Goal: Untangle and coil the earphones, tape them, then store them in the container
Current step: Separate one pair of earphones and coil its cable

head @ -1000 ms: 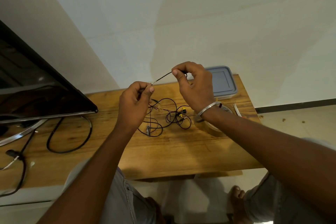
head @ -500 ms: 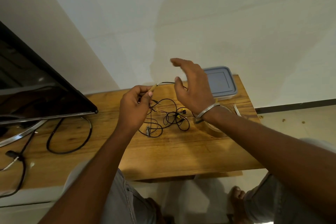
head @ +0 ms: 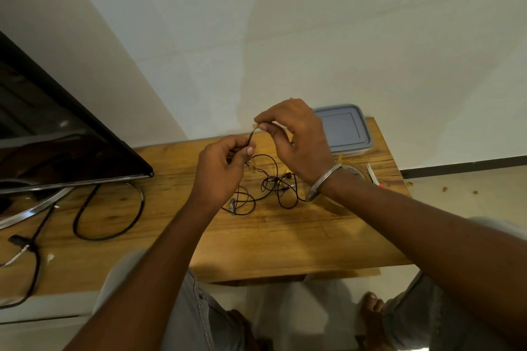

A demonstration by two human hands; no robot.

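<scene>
- the right hand (head: 296,139), spread open a moment ago, now pinches the tip of the thin black earphone cable (head: 278,179) in its grip, just above the left hand (head: 222,171), whose grip holds the same strand.
- the rest lies tangled on the wooden surface (head: 285,236) below both grips; a hard pull could tighten those knots.
- grey-lidded plastic container (head: 345,128): right of the right grip, at the far edge; free wood lies nearer the body.
</scene>
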